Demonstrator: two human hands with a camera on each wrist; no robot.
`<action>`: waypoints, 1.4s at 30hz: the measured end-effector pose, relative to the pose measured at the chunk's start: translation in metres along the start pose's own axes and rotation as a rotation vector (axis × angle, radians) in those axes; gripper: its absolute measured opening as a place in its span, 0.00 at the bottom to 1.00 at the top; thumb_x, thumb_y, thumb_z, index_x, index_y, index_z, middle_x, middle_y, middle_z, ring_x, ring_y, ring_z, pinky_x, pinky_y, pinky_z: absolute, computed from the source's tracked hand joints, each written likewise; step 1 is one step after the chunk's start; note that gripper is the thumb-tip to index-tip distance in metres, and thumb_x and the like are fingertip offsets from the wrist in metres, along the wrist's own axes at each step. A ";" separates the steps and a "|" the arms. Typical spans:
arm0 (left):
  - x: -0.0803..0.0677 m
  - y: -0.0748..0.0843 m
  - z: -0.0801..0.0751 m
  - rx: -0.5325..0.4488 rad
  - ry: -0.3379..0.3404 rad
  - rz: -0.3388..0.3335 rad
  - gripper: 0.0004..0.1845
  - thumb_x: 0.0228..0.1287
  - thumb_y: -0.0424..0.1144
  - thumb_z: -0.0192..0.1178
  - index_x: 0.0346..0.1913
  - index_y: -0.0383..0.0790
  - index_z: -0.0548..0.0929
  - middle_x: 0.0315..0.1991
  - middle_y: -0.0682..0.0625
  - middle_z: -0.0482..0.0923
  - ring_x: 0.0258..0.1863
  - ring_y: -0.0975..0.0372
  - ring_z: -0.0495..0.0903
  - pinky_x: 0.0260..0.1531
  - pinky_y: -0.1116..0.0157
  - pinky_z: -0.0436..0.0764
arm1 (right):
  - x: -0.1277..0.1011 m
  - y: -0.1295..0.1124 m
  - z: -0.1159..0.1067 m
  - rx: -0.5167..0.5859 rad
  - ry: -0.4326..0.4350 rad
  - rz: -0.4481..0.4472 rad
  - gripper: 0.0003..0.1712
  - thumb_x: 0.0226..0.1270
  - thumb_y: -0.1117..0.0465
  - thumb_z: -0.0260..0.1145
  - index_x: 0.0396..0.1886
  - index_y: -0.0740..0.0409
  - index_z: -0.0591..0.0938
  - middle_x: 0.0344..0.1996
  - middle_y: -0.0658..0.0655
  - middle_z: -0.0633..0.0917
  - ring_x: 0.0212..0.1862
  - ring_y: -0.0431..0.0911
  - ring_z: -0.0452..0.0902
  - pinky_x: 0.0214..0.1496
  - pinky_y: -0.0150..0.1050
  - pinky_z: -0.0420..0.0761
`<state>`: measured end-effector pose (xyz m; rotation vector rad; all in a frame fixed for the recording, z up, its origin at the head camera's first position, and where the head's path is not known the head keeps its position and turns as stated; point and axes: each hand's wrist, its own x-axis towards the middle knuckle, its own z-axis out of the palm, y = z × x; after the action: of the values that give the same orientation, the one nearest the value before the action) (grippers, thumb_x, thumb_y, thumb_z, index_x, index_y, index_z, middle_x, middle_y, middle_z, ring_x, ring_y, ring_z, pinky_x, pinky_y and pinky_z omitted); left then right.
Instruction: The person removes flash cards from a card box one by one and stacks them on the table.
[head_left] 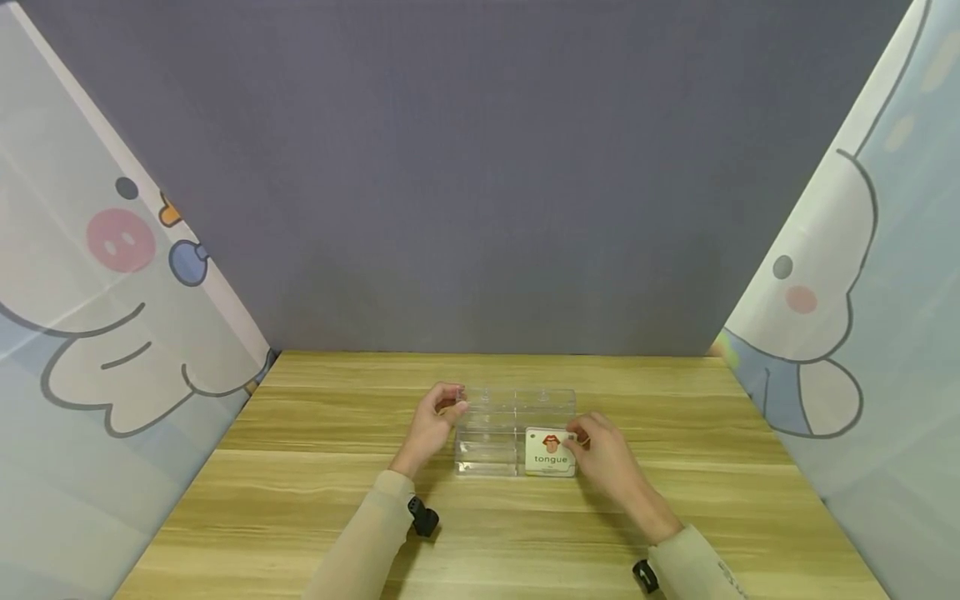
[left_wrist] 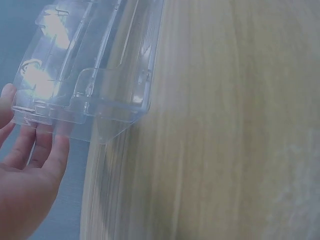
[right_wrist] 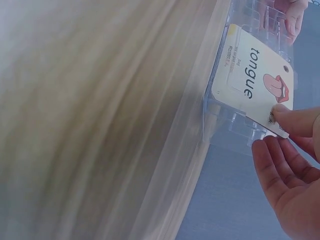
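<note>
The right hand (head_left: pixel 609 463) pinches the upper right corner of a white rectangular flashcard (head_left: pixel 551 452) between thumb and curled fingers. The card bears a picture of a red mouth with its tongue out and, below it, the word "tongue". It stands upright on one long edge in the front right compartment of a clear plastic tiered organizer box (head_left: pixel 514 432), with its printed face toward the person and its long axis running left to right, parallel to the near edge of the desk. In the right wrist view the thumb (right_wrist: pixel 295 120) presses on the card's corner, beside the small punched hole, and the other fingers lie loosely curled behind it.

The left hand (head_left: pixel 433 423) holds the left end of the organizer, with its fingers curled around the upper back corner. In the left wrist view its fingertips (left_wrist: pixel 47 142) rest against the clear wall of the box.

The organizer sits on a light wooden desk (head_left: pixel 315 492), about midway between the left and right edges and somewhat nearer the far edge; its long axis also runs left to right. Both forearms wear pale beige sleeves (head_left: pixel 367 542), each with a small black device at the wrist. Behind the desk stands a grey wall panel (head_left: pixel 480 167), and on either side hang curtains printed with cartoon figures (head_left: pixel 112 333).
</note>
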<state>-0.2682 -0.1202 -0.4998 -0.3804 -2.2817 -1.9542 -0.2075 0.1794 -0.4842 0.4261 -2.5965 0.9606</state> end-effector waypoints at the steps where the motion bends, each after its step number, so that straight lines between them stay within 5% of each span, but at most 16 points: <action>1: 0.000 0.000 0.000 -0.004 -0.001 -0.009 0.16 0.73 0.30 0.61 0.59 0.28 0.77 0.54 0.37 0.79 0.56 0.48 0.77 0.52 0.61 0.80 | 0.000 0.000 0.000 -0.001 0.001 0.000 0.12 0.55 0.73 0.77 0.39 0.62 0.86 0.35 0.52 0.83 0.35 0.42 0.79 0.36 0.34 0.82; 13: 0.000 0.000 -0.001 -0.006 -0.003 -0.024 0.17 0.72 0.30 0.61 0.60 0.29 0.76 0.56 0.35 0.78 0.57 0.47 0.76 0.56 0.53 0.78 | 0.003 -0.002 -0.002 -0.012 0.007 -0.002 0.11 0.55 0.73 0.77 0.37 0.63 0.86 0.32 0.52 0.83 0.34 0.41 0.78 0.33 0.33 0.81; 42: 0.002 -0.001 -0.002 -0.014 -0.025 -0.046 0.16 0.73 0.30 0.61 0.59 0.30 0.77 0.53 0.41 0.79 0.55 0.51 0.78 0.55 0.58 0.78 | 0.012 -0.008 -0.009 -0.004 0.042 -0.012 0.11 0.56 0.74 0.76 0.39 0.65 0.85 0.33 0.55 0.84 0.34 0.43 0.79 0.35 0.35 0.83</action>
<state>-0.2703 -0.1225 -0.4998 -0.3591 -2.3137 -1.9989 -0.2130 0.1779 -0.4685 0.4150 -2.5551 0.9504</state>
